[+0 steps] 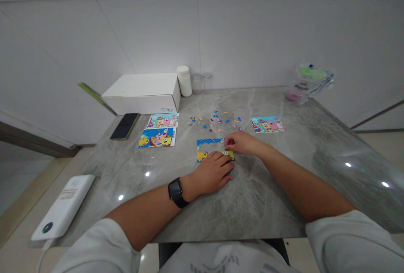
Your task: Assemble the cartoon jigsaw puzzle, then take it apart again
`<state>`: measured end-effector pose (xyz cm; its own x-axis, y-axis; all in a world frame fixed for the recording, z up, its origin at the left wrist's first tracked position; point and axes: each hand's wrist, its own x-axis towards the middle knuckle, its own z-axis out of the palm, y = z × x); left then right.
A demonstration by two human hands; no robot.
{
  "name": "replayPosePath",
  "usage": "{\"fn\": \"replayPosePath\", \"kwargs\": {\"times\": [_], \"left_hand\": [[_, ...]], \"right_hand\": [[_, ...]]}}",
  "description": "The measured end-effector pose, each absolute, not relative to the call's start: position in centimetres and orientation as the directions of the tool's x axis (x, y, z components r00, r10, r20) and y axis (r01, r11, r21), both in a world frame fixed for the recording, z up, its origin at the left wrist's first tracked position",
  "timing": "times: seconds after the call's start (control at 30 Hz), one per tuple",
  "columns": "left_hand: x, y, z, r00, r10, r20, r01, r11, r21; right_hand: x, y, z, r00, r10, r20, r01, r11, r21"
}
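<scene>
1. Left hand: forearm angled in from the table's near-left; palm down, fingers loosely spread, grasping nothing, touching the near edge of the partly assembled, multicoloured cartoon jigsaw puzzle.
2. Right hand: forearm from near-right; fingers curled at the puzzle's right edge; piece in grip: cannot tell.
3. Puzzle: mid-table, between near and far edges.

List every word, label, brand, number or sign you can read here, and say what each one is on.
No text is readable.
White rectangular power bank: several printed lines, too small and blurred.
White cardboard box: small dark print low on the front, too small.
Light-coloured shirt: large grey lettering, blurred and cut off by the picture edge.
Clear plastic bag: dark marking, too blurred.
</scene>
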<state>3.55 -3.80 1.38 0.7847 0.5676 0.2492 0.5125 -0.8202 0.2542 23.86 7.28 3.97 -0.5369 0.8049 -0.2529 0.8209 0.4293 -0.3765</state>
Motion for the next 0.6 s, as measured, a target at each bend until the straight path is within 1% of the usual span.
{"fn": "replayPosePath", "kwargs": {"times": [0.47,0.6], "left_hand": [[3.6,-3.8,1.4,0.79,0.567,0.233,0.511,-0.819,0.259],[3.6,-3.8,1.5,0.792,0.563,0.236,0.508,-0.822,0.257]], "right_hand": [[24.6,8.0,3.5,-0.519,0.842,-0.145,0.815,0.436,-0.381],[24.6,8.1,3.4,-0.534,0.825,-0.185,0.807,0.433,-0.401]]}}
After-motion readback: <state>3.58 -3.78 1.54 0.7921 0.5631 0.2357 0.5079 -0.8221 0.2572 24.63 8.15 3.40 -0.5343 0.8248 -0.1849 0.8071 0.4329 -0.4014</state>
